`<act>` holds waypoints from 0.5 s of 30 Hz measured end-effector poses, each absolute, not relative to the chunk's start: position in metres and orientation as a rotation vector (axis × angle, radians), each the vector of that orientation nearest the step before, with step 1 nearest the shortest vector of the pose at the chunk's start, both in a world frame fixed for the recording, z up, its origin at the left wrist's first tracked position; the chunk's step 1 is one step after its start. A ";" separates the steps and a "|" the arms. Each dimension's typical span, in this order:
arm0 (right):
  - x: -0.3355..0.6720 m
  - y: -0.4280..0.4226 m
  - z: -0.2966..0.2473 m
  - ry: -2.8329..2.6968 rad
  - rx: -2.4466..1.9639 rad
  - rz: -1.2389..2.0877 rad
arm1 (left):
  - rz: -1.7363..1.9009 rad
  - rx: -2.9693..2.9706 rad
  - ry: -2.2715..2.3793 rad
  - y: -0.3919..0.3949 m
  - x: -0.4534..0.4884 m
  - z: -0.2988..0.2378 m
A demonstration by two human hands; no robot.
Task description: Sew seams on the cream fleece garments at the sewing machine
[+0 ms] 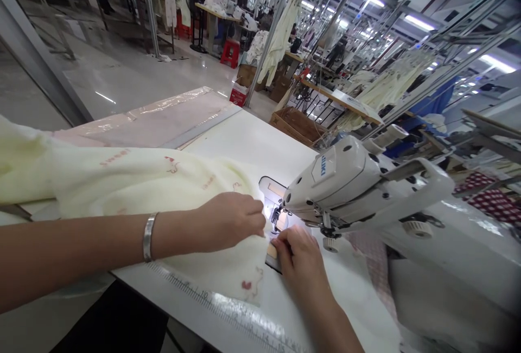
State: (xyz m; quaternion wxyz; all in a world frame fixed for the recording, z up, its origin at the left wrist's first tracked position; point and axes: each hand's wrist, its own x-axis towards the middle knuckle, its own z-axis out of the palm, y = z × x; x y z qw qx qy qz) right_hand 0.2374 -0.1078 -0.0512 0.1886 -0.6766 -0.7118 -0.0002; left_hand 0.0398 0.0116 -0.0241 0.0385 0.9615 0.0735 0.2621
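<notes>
A big white sewing table point(244, 141) fills the middle of the frame, and on it sits a white sewing machine point(358, 185) at the right, with a soft pale yellow cloth with small red pictures point(134, 179) spread from the left edge to the needle in the middle. The cloth looks light and floppy and would bunch up easily, so the flat edge near the needle looks like the best place to hold it. The left hand point(230, 220) presses down on the cloth with bent fingers, the right hand point(299, 258) pinches the cloth edge just beside the needle, and an open brown cardboard box point(297, 125) sits past the table at upper middle, but I cannot tell what is in it.
</notes>
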 end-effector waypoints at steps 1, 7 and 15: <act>0.237 -0.108 -0.051 -1.996 -1.904 0.005 | 0.793 3.001 0.132 0.011 0.040 -0.025; 0.236 -0.106 -0.052 -1.942 -1.952 0.044 | 0.582 3.107 -0.051 0.001 0.041 -0.034; 0.236 -0.101 -0.052 -1.893 -1.983 0.059 | 0.655 3.119 0.024 -0.004 0.054 -0.043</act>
